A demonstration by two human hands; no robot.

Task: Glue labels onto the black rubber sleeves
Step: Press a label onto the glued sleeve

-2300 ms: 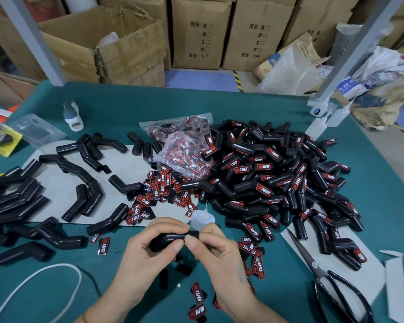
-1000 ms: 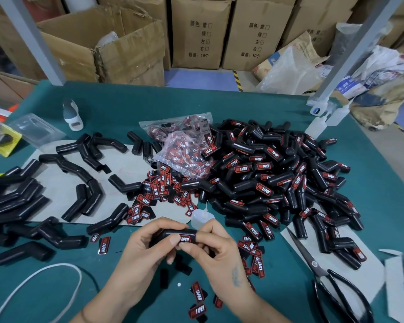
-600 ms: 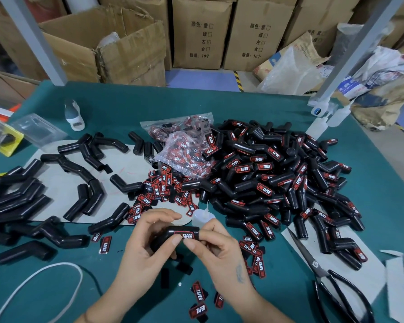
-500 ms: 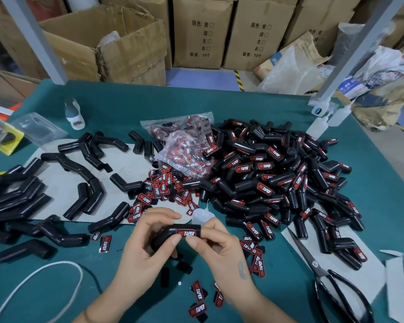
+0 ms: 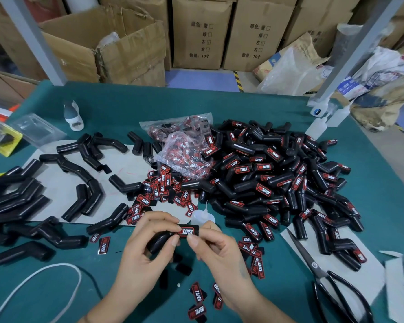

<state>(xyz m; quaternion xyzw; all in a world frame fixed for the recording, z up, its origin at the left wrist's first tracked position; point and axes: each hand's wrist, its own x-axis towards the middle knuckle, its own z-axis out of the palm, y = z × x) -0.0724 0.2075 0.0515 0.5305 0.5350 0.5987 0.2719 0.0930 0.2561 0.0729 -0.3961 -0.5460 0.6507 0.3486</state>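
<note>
Head view shows the black rubber sleeve (image 5: 167, 237) held just above the green table (image 5: 219, 108), near its front edge, with a red label (image 5: 187, 231) already seated on its right end. The left hand (image 5: 140, 255) curls round the bent left part; the right hand (image 5: 216, 250) pinches the labelled end between thumb and fingers. The sleeve looks light, soft and grippy, so holding it by the bare rubber on either side of the label should avoid smearing glue. One glue bottle (image 5: 202, 216) stands just behind it and one pair of scissors (image 5: 331, 285) lies at the right. The labelled sleeves (image 5: 266, 180) and loose labels (image 5: 159, 190) are too many to count.
</note>
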